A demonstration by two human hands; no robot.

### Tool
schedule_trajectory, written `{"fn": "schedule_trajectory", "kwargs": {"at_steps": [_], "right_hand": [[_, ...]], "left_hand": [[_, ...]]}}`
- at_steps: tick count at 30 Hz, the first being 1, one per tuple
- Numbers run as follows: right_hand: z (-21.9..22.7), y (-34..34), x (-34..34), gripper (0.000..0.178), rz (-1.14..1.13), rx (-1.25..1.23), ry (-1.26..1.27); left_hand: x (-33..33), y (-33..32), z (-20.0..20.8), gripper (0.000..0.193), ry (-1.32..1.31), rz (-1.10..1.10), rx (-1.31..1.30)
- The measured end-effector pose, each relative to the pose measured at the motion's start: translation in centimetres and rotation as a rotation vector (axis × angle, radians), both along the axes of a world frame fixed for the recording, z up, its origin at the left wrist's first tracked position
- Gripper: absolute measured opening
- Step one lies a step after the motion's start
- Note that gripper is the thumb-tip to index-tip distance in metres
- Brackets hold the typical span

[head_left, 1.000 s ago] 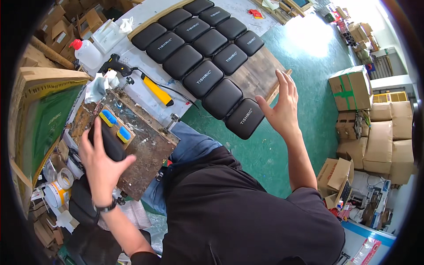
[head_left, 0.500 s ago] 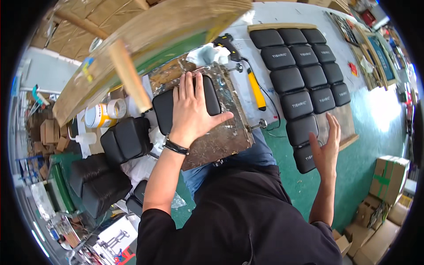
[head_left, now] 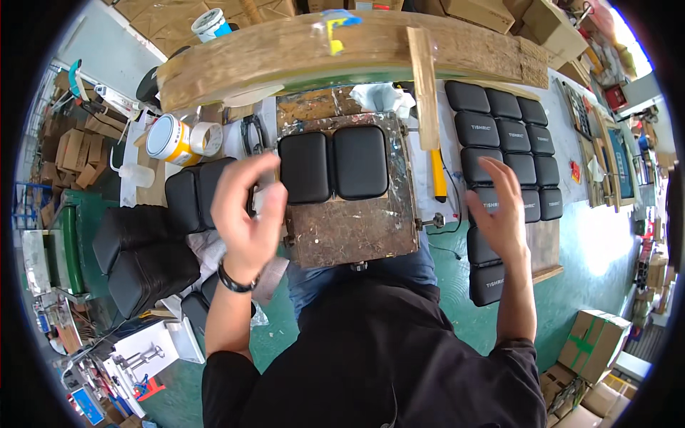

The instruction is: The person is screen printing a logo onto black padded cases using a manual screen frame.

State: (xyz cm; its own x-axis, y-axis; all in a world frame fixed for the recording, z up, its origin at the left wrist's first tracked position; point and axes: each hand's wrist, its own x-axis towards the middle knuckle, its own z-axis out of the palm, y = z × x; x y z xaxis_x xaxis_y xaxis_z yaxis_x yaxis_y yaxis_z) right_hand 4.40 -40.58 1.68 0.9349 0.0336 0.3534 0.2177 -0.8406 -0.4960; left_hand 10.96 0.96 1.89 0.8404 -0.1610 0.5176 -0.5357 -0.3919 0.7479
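Two black rounded-square cases, the left one (head_left: 303, 168) and the right one (head_left: 361, 162), lie side by side on a worn, paint-spotted board (head_left: 349, 239) in front of me. My left hand (head_left: 246, 221) hovers just left of them, fingers curved with the thumb apart; it is slightly blurred and I see nothing in its grasp. To the right, my right hand (head_left: 501, 217) is raised in front of rows of black cases (head_left: 477, 130), fingers spread and empty. Whether it touches any case I cannot tell.
A long wooden beam (head_left: 285, 60) with an upright slat (head_left: 424, 93) spans the far side. A white-and-yellow tub (head_left: 170, 139), a tape roll (head_left: 207, 138) and stacked black cases (head_left: 153, 264) are at left. A yellow-handled tool (head_left: 438, 178) lies right of the board.
My left hand has lifted off the black cases and moved left, uncovering both. My right hand stays raised near the rows. The whole view has turned.
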Motion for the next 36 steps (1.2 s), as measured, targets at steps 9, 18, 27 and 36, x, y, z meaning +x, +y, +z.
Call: {"fn": "schedule_trajectory", "kwargs": {"at_steps": [9, 18, 27, 36], "right_hand": [[-4.2, 9.8, 7.1, 0.087, 0.391, -0.151, 0.059], [-4.5, 8.7, 8.4, 0.087, 0.436, -0.201, 0.11], [-1.5, 0.9, 11.4, 0.057, 0.191, 0.094, -0.093], [5.0, 8.1, 15.7, 0.052, 0.266, 0.006, -0.306]], "left_hand": [[6.7, -3.6, -5.2, 0.099, -0.114, -0.19, 0.714], [5.4, -4.5, -3.8, 0.103, -0.052, -0.127, 0.821], [6.0, 0.4, 3.5, 0.032, 0.035, -0.192, -0.643], [-2.9, 0.3, -2.7, 0.036, 0.411, -0.042, -0.228]]}}
